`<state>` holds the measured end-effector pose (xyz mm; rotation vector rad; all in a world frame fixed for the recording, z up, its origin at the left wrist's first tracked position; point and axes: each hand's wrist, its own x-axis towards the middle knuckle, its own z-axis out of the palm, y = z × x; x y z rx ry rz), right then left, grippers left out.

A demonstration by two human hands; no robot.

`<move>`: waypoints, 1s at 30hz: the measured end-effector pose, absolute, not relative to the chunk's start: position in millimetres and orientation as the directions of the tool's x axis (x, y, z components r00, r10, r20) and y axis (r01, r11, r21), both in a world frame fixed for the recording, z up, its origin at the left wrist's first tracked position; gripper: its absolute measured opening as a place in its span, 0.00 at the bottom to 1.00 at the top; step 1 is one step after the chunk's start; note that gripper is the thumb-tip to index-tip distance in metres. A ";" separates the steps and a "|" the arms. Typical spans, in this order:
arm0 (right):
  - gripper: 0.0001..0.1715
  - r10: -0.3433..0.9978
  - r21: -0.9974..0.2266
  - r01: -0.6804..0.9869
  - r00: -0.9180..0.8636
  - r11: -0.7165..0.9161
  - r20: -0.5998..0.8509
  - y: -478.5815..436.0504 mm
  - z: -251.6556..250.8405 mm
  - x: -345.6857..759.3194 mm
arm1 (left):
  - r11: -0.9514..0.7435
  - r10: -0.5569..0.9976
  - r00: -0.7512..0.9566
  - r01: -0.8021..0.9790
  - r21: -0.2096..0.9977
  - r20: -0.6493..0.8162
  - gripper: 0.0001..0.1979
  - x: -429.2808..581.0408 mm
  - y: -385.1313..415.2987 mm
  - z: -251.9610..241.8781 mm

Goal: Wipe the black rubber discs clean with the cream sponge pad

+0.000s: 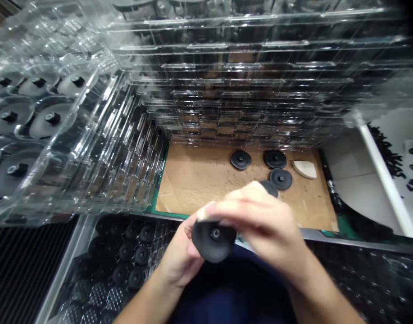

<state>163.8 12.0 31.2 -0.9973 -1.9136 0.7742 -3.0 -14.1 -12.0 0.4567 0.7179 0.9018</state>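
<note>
A black round plastic part (214,243) with a small stud in its middle is tilted towards me above the front edge of the bench. My left hand (182,252) grips it by its left side, thumb against the face. Bent over the part's upper rim are the fingers of my right hand (260,216). They are closed, and whatever is between them is hidden. Beyond my hands, several similar black parts (281,178) lie on a cardboard sheet (192,175). Beside them is a cream-coloured curved piece (305,169).
Tall stacks of clear plastic trays (226,81) rise behind the cardboard and at the left, where the top tray (40,112) holds black parts. Below left, another tray (125,261) carries black parts. A white panel (385,175) borders the right side.
</note>
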 end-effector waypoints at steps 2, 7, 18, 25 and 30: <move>0.11 0.947 -0.847 0.429 -0.214 0.313 0.241 11.3 1.8 172.1 | 0.502 0.863 0.414 -0.650 0.570 -0.289 0.28 -8.5 -16.8 -13.1; 0.12 0.973 -0.817 0.540 -0.207 0.202 0.103 -2.8 -73.0 180.0 | 0.450 0.893 0.374 -0.722 0.526 -0.251 0.25 -13.7 -17.1 -10.8; 0.13 0.873 -0.740 0.482 -0.127 0.469 0.471 -8.2 49.1 146.1 | 0.494 0.866 0.338 -0.686 0.534 -0.367 0.24 -0.8 -13.8 -5.6; 0.11 0.878 -0.685 0.553 -0.253 0.475 0.405 0.4 43.3 127.5 | 0.552 0.827 0.297 -0.594 0.586 -0.478 0.24 -0.4 -13.1 -10.1; 0.11 0.840 -0.730 0.425 -0.359 0.535 0.407 -6.3 44.7 139.4 | 0.531 0.846 0.353 -0.617 0.580 -0.399 0.32 -4.9 -12.3 -13.5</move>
